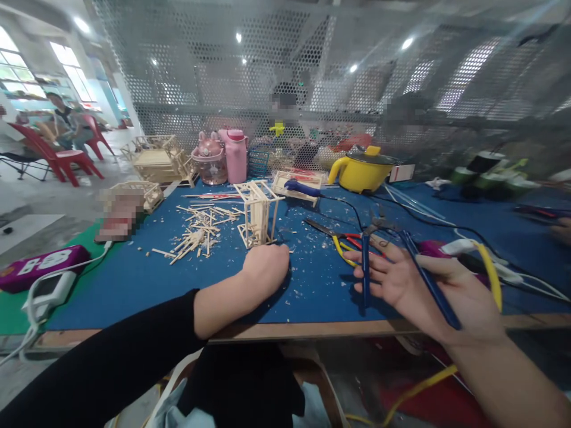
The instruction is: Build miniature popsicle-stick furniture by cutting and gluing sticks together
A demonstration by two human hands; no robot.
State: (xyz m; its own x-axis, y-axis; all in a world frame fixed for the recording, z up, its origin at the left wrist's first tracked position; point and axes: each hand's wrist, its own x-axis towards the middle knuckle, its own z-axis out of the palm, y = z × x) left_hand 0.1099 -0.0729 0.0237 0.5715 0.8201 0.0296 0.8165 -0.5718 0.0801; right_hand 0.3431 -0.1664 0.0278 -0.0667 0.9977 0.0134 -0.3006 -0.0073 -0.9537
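My left hand (266, 266) is closed in a fist on the blue mat, its fingertips hidden from me. Right behind its knuckles stands a small frame of thin wooden sticks (257, 211); whether the hand grips it, I cannot tell. Palm up, my right hand (414, 285) holds blue-handled pliers (366, 267), with the handles spread apart and the jaws pointing away. Under and beside those fingers lie red- and yellow-handled pliers (341, 244). A pile of loose wooden sticks (198, 235) lies left of the frame.
A blue-handled tool with a cord (303, 189) rests on a low wooden frame (297, 178). A yellow pot (363, 172), a pink flask (236, 157) and stick models (156, 160) stand behind. Cables cross the right side; a phone (120, 217) and purple power strip (44, 267) lie left.
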